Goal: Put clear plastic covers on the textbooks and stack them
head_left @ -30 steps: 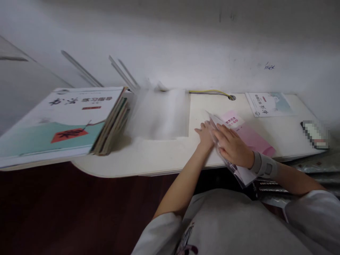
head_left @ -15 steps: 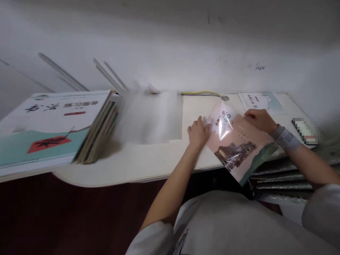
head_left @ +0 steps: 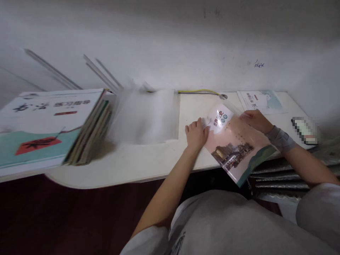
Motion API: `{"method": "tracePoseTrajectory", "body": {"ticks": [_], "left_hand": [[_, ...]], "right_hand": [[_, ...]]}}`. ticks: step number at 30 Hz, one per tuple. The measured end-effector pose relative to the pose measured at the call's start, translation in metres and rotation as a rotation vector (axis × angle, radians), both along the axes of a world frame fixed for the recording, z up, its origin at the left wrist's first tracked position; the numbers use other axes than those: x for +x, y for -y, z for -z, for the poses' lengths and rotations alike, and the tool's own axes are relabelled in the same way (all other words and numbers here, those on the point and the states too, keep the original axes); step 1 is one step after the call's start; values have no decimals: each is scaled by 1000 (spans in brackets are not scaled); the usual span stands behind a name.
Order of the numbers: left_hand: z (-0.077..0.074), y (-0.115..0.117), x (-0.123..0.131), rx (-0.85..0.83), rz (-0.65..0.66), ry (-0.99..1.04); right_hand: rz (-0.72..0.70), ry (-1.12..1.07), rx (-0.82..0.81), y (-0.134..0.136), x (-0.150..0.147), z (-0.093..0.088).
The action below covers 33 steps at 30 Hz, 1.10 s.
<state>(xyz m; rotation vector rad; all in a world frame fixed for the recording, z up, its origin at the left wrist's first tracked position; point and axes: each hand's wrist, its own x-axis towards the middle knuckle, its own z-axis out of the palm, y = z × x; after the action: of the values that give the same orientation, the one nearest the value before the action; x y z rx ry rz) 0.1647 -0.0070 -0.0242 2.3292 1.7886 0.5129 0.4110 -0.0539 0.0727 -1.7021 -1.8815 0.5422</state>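
right hand (head_left: 253, 119) pinching clear-covered book (head_left: 235, 145) at edge; left hand (head_left: 196, 135) loosely spread at opposite edge, over white desk (head_left: 132, 163).

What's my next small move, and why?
I'd probably ease the book farther onto the table: its lower corner juts past the front edge in this view, with the right hand at its upper right side.

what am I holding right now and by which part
A pink book, by its plastic-covered upper right edge, in your right hand. Your left hand is at the left edge; grip unclear.
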Motion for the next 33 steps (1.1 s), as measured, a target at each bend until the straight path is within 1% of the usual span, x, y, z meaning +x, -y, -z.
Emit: {"method": "tracePoseTrajectory", "body": {"ticks": [3, 5, 8, 12, 14, 16, 17, 18, 19, 21, 22, 23, 24, 26, 27, 29, 30, 31, 33], "left_hand": [[3, 0, 0, 22, 7, -19], [5, 0, 0, 34, 15, -32], [7, 1, 1, 43, 21, -45], [8, 1, 1, 32, 19, -40], [7, 0, 1, 27, 17, -32], [6, 0, 0, 18, 17, -22], [4, 0, -1, 10, 15, -18], [2, 1, -1, -1, 9, -12], [0, 0, -2, -14, 0, -4], [-6, -2, -3, -41, -24, 14], [-9, -5, -3, -53, -27, 18], [-12, -9, -2, -70, -18, 15], [-15, -15, -1, -94, 4, 6], [-21, -32, 6, -171, 84, -17], [-23, -42, 12, -216, 133, -21], [-27, -64, 30, -289, 223, -12], [-29, -74, 41, -310, 260, -6], [-31, -84, 53, -321, 288, -3], [-33, -99, 77, -328, 320, 2]], "right_hand": [[-31, 153, -22, -4, 6, 1], [-58, 198, -29, -7, 12, 1], [-70, 198, -29, -10, 19, -1], [-36, 166, -44, -10, 22, -3], [-23, 109, -80, -10, 25, 0], [10, -10, -168, -9, 33, 6], [59, -103, -213, -8, 39, 10], [137, -216, -232, -6, 47, 14], [242, -331, -215, -3, 55, 18], [446, -498, -118, 8, 72, 26], [504, -527, -88, 17, 80, 30], [506, -513, -111, 27, 85, 34], [468, -464, -186, 37, 90, 37], [353, -302, -370, 61, 93, 43], [317, -199, -427, 72, 93, 46], [305, -12, -459, 95, 90, 53], [317, 40, -458, 105, 88, 56], [336, 50, -459, 115, 85, 60], [390, -51, -450, 131, 80, 69]]}}
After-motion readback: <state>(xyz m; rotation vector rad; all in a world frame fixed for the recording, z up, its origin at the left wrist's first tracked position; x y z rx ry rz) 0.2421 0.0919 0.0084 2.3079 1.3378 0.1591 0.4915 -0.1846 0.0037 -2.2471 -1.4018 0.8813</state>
